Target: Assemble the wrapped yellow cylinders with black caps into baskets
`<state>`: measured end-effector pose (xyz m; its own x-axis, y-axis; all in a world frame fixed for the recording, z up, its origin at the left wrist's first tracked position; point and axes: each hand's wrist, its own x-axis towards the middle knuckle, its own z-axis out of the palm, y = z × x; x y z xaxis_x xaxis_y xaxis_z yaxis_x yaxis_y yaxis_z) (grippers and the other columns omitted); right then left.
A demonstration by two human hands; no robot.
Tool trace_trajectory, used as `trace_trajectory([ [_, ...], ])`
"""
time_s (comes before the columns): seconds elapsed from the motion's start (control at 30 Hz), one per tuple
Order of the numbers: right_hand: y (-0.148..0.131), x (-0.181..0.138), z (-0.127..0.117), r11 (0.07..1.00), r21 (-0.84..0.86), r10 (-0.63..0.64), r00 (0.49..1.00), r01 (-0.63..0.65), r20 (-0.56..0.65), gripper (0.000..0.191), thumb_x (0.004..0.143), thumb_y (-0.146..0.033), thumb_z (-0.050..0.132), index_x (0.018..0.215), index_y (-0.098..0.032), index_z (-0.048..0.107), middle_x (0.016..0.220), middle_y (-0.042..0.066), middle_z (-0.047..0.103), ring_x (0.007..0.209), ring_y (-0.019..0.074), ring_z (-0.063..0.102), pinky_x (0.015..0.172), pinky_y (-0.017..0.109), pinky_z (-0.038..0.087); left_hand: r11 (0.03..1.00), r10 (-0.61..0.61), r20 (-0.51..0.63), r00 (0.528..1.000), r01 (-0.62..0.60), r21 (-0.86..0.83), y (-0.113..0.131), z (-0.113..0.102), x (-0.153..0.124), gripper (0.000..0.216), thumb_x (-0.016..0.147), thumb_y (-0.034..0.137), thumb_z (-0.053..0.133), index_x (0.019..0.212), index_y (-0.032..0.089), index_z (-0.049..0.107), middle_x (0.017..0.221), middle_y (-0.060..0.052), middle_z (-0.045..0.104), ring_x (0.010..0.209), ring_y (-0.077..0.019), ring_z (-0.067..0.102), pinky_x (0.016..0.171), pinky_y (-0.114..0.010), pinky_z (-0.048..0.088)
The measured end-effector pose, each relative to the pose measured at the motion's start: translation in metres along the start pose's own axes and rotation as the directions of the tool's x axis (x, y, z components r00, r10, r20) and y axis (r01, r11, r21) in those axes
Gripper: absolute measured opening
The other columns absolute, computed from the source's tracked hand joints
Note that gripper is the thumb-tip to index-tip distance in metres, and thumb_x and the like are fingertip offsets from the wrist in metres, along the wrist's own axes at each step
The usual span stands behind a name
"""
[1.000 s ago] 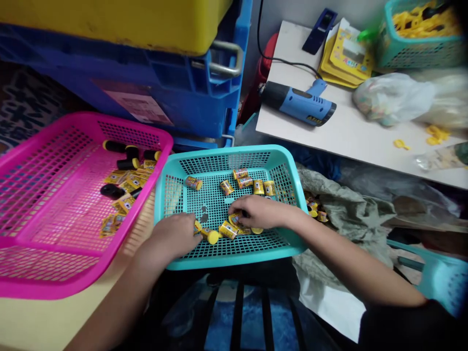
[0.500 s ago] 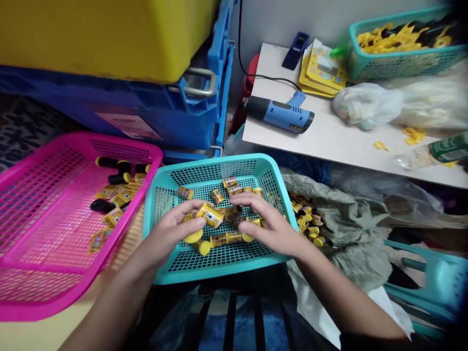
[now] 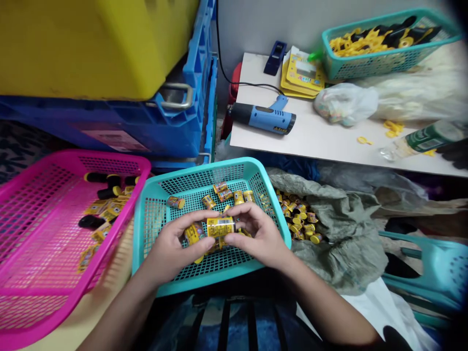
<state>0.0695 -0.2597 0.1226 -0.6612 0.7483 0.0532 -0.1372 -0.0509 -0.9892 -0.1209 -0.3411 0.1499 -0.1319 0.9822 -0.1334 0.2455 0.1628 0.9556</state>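
- Gripping one yellow tub [image 3: 220, 226] takes both hands: the left hand [image 3: 171, 246] bends its thumb and first finger around the left end, and the right hand [image 3: 266, 243] pinches the right end.
- The tub lies on its side above the near half of the teal basket [image 3: 210, 280], with its stripy barcode [image 3: 224, 221] facing up.
- A second tub [image 3: 192, 234] sits in the bend of the left fingers, closer to the basket's left edge.
- To do this well, press softly with the fingertips, because the tub's sides might dent.
- Tuck the second tub in snugly; it could slip if the left thumb lifts.
- Stay low over the basket, so a dropped tub should land inside.
- Inside the teal basket, loose tubs [image 3: 238, 197] bunch toward the far right corner, and one lies near the left edge. More are under the hands, too hidden to count.
- Just beside its left edge is the pink basket [image 3: 144, 170]. Black tubs [image 3: 107, 193] with yellow ends lie by its far right corner, and yellow packs [image 3: 113, 208] lie along its right edge.
- Past the teal basket's right edge, a grey-green sack [image 3: 338, 243] holds a big heap of tubs [image 3: 298, 219].
- Near the far edge of the desk [image 3: 256, 141], a smaller basket [image 3: 365, 68] holds yellow and black bits [image 3: 358, 43].
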Motion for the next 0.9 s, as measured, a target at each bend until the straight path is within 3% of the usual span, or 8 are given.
trace_trajectory([
  [0.07, -0.001, -0.003, -0.003, 0.99, 0.087, 0.108, 0.992, -0.113, 0.059, 0.037, 0.079, -0.035, 0.076, 0.108, -0.021, 0.059, 0.096, 0.002, 0.064, 0.076, 0.0074, 0.064, 0.068, 0.019, 0.055, 0.989, 0.097, -0.006, 0.995, -0.096, 0.114, 0.001, 0.001, -0.001, 0.033, 0.076, 0.029, 0.074, 0.109, 0.032, 0.073, 0.107, -0.003, 0.073, 0.1, -0.0218, 0.067, 0.093, -0.037, 0.052],
  [0.13, -0.001, -0.005, -0.006, 0.983, 0.132, 0.118, 0.99, -0.127, 0.076, 0.034, 0.08, -0.033, 0.075, 0.108, -0.021, 0.06, 0.096, 0.002, 0.064, 0.074, 0.006, 0.063, 0.066, 0.017, 0.054, 0.973, 0.146, -0.004, 0.989, -0.143, 0.184, 0.003, 0.002, -0.002, 0.036, 0.076, 0.028, 0.073, 0.113, 0.031, 0.072, 0.11, -0.004, 0.073, 0.104, -0.023, 0.066, 0.097, -0.039, 0.051],
  [0.23, -0.002, -0.007, -0.009, 0.985, 0.165, 0.041, 0.999, -0.045, 0.024, 0.032, 0.079, -0.027, 0.076, 0.106, -0.022, 0.06, 0.107, 0.003, 0.065, 0.088, 0.0075, 0.065, 0.076, 0.018, 0.055, 0.979, 0.091, -0.005, 0.996, -0.088, 0.186, 0.005, 0.006, -0.004, 0.045, 0.077, 0.032, 0.074, 0.121, 0.03, 0.067, 0.114, -0.005, 0.072, 0.105, -0.0236, 0.066, 0.097, -0.041, 0.051],
  [0.33, -0.002, -0.009, -0.012, 0.983, 0.185, 0.007, 1.0, -0.006, -0.004, 0.038, 0.076, -0.025, 0.079, 0.107, -0.022, 0.058, 0.109, 0.003, 0.066, 0.096, 0.0091, 0.065, 0.079, 0.018, 0.055, 0.984, 0.034, 0.001, 0.999, -0.034, 0.174, 0.011, 0.009, -0.003, 0.04, 0.077, 0.035, 0.073, 0.116, 0.027, 0.067, 0.109, -0.005, 0.072, 0.099, -0.0233, 0.067, 0.093, -0.04, 0.053],
  [0.53, 0.003, -0.014, -0.019, 0.964, 0.239, 0.123, 0.992, -0.118, -0.008, 0.044, 0.066, -0.037, 0.086, 0.101, -0.022, 0.065, 0.086, 0.0, 0.066, 0.072, 0.0089, 0.064, 0.066, 0.02, 0.055, 0.991, -0.03, 0.011, 0.999, 0.029, 0.134, 0.02, 0.02, 0.003, 0.027, 0.077, 0.036, 0.07, 0.101, 0.025, 0.069, 0.096, -0.003, 0.072, 0.091, -0.0228, 0.067, 0.089, -0.039, 0.053],
  [0.7, 0.01, -0.017, -0.023, 0.96, 0.246, 0.142, 0.989, -0.13, -0.032, 0.05, 0.062, -0.048, 0.087, 0.097, -0.021, 0.064, 0.082, 0.0, 0.067, 0.069, 0.0095, 0.064, 0.062, 0.02, 0.054, 0.994, -0.082, 0.025, 0.996, 0.08, 0.072, 0.019, 0.028, 0.003, 0.026, 0.079, 0.039, 0.069, 0.101, 0.024, 0.068, 0.096, -0.003, 0.071, 0.091, -0.0229, 0.065, 0.089, -0.039, 0.051],
  [0.8, 0.014, -0.018, -0.027, 0.97, 0.216, 0.125, 0.992, -0.115, -0.03, 0.051, 0.064, -0.053, 0.084, 0.097, -0.021, 0.063, 0.082, 0.001, 0.067, 0.068, 0.0102, 0.064, 0.062, 0.021, 0.054, 0.993, -0.102, 0.046, 0.994, 0.099, 0.056, 0.016, 0.029, 0.004, 0.027, 0.08, 0.042, 0.069, 0.101, 0.024, 0.068, 0.094, -0.003, 0.069, 0.089, -0.0225, 0.063, 0.088, -0.038, 0.051],
  [0.9, 0.013, -0.016, -0.031, 1.0, -0.021, 0.008, 0.996, -0.01, -0.088, 0.046, 0.074, -0.055, 0.076, 0.101, -0.02, 0.063, 0.093, 0.005, 0.069, 0.086, 0.0154, 0.067, 0.078, 0.031, 0.057, 0.993, -0.116, -0.075, 0.99, 0.116, 0.006, 0.013, 0.029, 0.008, 0.04, 0.086, 0.05, 0.06, 0.116, 0.024, 0.063, 0.095, -0.003, 0.063, 0.088, -0.0206, 0.061, 0.082, -0.033, 0.051],
])
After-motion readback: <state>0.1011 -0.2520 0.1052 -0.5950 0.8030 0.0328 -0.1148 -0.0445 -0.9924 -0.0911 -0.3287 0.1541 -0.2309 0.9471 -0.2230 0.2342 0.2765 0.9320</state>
